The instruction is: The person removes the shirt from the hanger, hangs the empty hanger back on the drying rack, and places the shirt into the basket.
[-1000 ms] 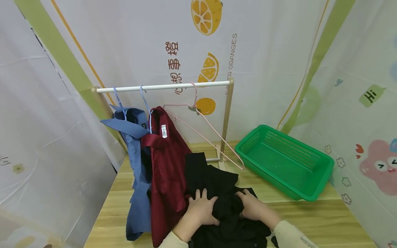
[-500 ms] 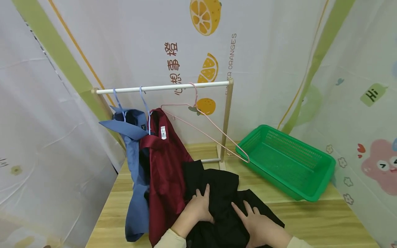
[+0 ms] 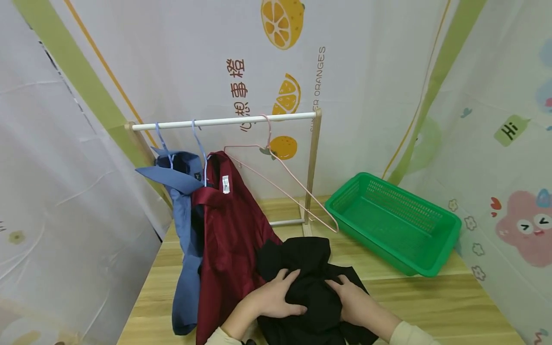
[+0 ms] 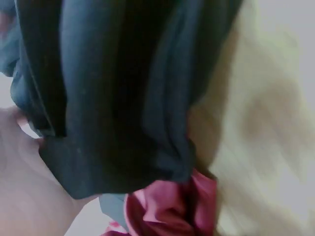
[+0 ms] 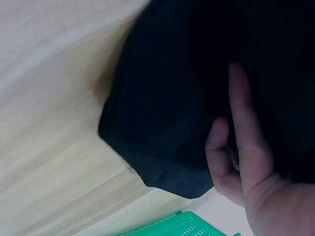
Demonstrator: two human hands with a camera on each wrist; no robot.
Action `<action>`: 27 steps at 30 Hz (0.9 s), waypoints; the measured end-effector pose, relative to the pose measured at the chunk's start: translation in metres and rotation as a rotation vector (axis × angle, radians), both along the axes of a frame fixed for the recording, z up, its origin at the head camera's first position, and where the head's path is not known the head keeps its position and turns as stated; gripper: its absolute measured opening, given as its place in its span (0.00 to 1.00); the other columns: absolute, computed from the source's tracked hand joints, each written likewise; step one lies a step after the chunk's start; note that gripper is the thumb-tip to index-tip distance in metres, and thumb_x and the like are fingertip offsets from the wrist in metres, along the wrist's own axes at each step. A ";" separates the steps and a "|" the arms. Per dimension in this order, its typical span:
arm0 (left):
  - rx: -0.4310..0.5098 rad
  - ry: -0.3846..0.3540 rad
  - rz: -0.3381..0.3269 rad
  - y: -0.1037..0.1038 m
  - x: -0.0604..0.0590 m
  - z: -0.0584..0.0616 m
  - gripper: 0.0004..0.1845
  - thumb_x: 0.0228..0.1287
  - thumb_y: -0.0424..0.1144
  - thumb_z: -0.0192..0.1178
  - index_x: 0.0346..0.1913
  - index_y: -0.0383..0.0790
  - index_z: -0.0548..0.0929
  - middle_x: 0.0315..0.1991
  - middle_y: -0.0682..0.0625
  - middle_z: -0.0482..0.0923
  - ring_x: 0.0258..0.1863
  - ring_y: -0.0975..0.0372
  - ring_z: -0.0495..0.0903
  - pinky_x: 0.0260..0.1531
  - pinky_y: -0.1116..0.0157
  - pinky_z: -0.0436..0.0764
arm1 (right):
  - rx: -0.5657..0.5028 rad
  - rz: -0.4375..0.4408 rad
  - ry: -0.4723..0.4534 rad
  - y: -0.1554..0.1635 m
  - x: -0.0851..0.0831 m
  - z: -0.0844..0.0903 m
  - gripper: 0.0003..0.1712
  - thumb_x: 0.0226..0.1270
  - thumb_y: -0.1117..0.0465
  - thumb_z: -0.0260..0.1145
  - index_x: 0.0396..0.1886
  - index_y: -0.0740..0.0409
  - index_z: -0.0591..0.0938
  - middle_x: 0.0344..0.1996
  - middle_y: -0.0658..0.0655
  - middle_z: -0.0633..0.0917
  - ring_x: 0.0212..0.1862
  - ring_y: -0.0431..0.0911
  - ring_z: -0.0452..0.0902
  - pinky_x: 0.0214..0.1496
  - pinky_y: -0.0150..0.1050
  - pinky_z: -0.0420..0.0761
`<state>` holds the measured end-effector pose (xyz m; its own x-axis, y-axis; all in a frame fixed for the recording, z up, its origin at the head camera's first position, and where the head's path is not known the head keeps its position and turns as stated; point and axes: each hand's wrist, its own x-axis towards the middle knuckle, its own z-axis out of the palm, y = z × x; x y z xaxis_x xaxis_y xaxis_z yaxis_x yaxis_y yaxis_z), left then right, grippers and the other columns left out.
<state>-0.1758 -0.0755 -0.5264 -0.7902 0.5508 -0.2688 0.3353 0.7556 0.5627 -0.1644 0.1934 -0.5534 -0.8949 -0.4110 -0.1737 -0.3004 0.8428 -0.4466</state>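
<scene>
A crumpled black garment point(image 3: 316, 292) lies in front of me on the wooden table, bunched up between my two hands. My left hand point(image 3: 276, 294) grips its left side, thumb and fingers spread around a bulge of cloth. In the left wrist view, dark folds point(image 4: 113, 123) cover most of that hand. On the other side my right hand point(image 3: 355, 302) holds the cloth with bent fingers. The right wrist view shows one finger point(image 5: 246, 118) fairly straight along the fabric and another curled beside it.
A small rack with a white rail point(image 3: 228, 121) stands behind. From it hang a blue shirt point(image 3: 183, 211), a dark red garment point(image 3: 230, 230) close to my left arm, and a bare pink hanger point(image 3: 297, 179). A green plastic basket point(image 3: 392, 225) sits at the right.
The black garment was spread flatter half a second ago and is now bunched higher. My right hand has gone from spread fingers to bent ones, and its right-hand flap has drawn inward.
</scene>
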 end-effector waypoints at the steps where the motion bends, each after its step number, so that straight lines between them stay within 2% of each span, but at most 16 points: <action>1: 0.017 -0.026 -0.002 -0.001 0.002 0.000 0.53 0.63 0.65 0.71 0.85 0.53 0.58 0.81 0.38 0.59 0.71 0.41 0.76 0.62 0.48 0.83 | 0.002 -0.002 0.005 0.000 0.000 0.000 0.44 0.53 0.60 0.87 0.70 0.60 0.79 0.62 0.73 0.78 0.55 0.65 0.84 0.53 0.60 0.85; 2: 0.014 -0.040 -0.007 -0.002 0.003 0.000 0.55 0.61 0.66 0.72 0.86 0.55 0.57 0.83 0.37 0.56 0.73 0.40 0.74 0.62 0.47 0.83 | 0.003 -0.002 0.008 0.001 0.000 -0.001 0.42 0.53 0.61 0.86 0.69 0.60 0.80 0.61 0.73 0.78 0.55 0.64 0.84 0.52 0.59 0.86; 4: -0.036 -0.006 -0.028 -0.002 0.007 -0.003 0.59 0.56 0.68 0.75 0.86 0.57 0.56 0.83 0.36 0.56 0.75 0.40 0.71 0.61 0.46 0.83 | 0.006 -0.006 0.009 0.001 0.000 -0.001 0.41 0.53 0.66 0.85 0.68 0.57 0.80 0.60 0.72 0.79 0.53 0.63 0.84 0.50 0.57 0.86; 7: -0.163 0.123 -0.057 -0.001 0.011 -0.008 0.65 0.45 0.70 0.80 0.85 0.60 0.57 0.81 0.38 0.62 0.79 0.42 0.65 0.64 0.43 0.81 | 0.003 -0.008 0.003 0.000 -0.001 -0.001 0.41 0.50 0.71 0.84 0.67 0.56 0.81 0.60 0.71 0.79 0.53 0.62 0.84 0.48 0.55 0.86; 9: -0.246 0.205 -0.060 0.000 0.012 -0.011 0.67 0.40 0.73 0.81 0.85 0.62 0.59 0.79 0.41 0.66 0.82 0.41 0.59 0.70 0.38 0.75 | 0.000 -0.011 -0.009 0.000 -0.001 0.000 0.42 0.48 0.73 0.84 0.67 0.55 0.81 0.60 0.72 0.78 0.54 0.63 0.84 0.47 0.55 0.86; 12: -0.289 0.221 -0.047 0.000 0.010 -0.013 0.67 0.38 0.73 0.82 0.84 0.64 0.60 0.77 0.42 0.68 0.83 0.35 0.57 0.72 0.32 0.68 | -0.005 -0.015 -0.033 -0.001 -0.002 0.001 0.43 0.47 0.73 0.84 0.67 0.55 0.81 0.61 0.73 0.77 0.55 0.64 0.83 0.47 0.56 0.85; 14: -0.283 0.203 -0.045 -0.001 0.009 -0.013 0.67 0.39 0.71 0.84 0.84 0.64 0.59 0.76 0.41 0.67 0.80 0.34 0.61 0.70 0.34 0.72 | -0.009 -0.006 -0.038 -0.002 -0.002 0.002 0.42 0.48 0.74 0.83 0.66 0.54 0.81 0.60 0.72 0.77 0.54 0.62 0.83 0.46 0.54 0.85; 17: -0.266 0.203 -0.048 0.002 0.007 -0.015 0.66 0.40 0.65 0.86 0.83 0.61 0.60 0.75 0.41 0.66 0.72 0.39 0.72 0.56 0.45 0.85 | -0.021 0.011 -0.038 -0.003 -0.001 0.001 0.41 0.50 0.73 0.83 0.66 0.55 0.81 0.59 0.72 0.78 0.54 0.61 0.83 0.47 0.55 0.86; 20: -0.248 0.231 -0.049 0.007 0.005 -0.017 0.63 0.43 0.59 0.87 0.82 0.59 0.63 0.76 0.40 0.66 0.66 0.44 0.77 0.48 0.53 0.87 | -0.041 0.026 -0.020 -0.002 -0.001 0.000 0.38 0.52 0.70 0.83 0.65 0.56 0.82 0.57 0.68 0.79 0.52 0.59 0.82 0.49 0.56 0.86; 27: -0.144 0.227 -0.042 0.009 0.005 -0.018 0.52 0.53 0.43 0.84 0.80 0.53 0.67 0.71 0.41 0.71 0.58 0.48 0.83 0.50 0.57 0.86 | -0.074 0.080 0.066 0.001 0.001 -0.002 0.30 0.59 0.59 0.82 0.61 0.58 0.83 0.50 0.57 0.81 0.49 0.53 0.82 0.50 0.47 0.87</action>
